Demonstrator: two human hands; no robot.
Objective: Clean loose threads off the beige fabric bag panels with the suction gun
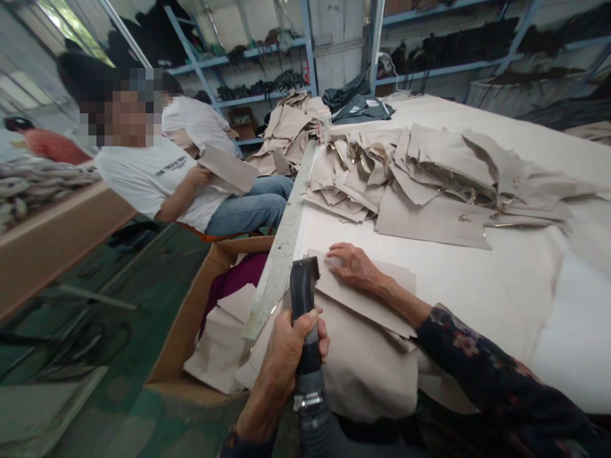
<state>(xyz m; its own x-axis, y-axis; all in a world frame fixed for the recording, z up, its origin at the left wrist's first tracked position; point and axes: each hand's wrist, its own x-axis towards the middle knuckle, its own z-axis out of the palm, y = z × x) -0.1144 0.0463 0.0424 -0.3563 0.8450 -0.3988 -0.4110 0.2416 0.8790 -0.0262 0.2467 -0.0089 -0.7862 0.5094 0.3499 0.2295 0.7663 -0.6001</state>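
Observation:
My left hand (286, 350) is wrapped around a black suction nozzle (303, 289), which points away from me by the table's left edge. A metal clamp joins the nozzle to a ribbed grey hose (317, 429) running down toward my body. Lying on a beige fabric panel (363, 299), my right hand (352, 264) has its fingers stretched out. The nozzle's head is at that panel's left edge; whether it touches the cloth I cannot tell. Another beige fabric piece (370, 372) drapes over the near table edge below.
Piles of beige fabric pieces (429, 219) lie farther back on the white table (515, 273). A cardboard box (179, 343) with beige and purple cloth stands left of it. Beyond the box sits a person in a white shirt (147, 172), holding a beige panel (229, 168). Shelves (286, 44) line the back.

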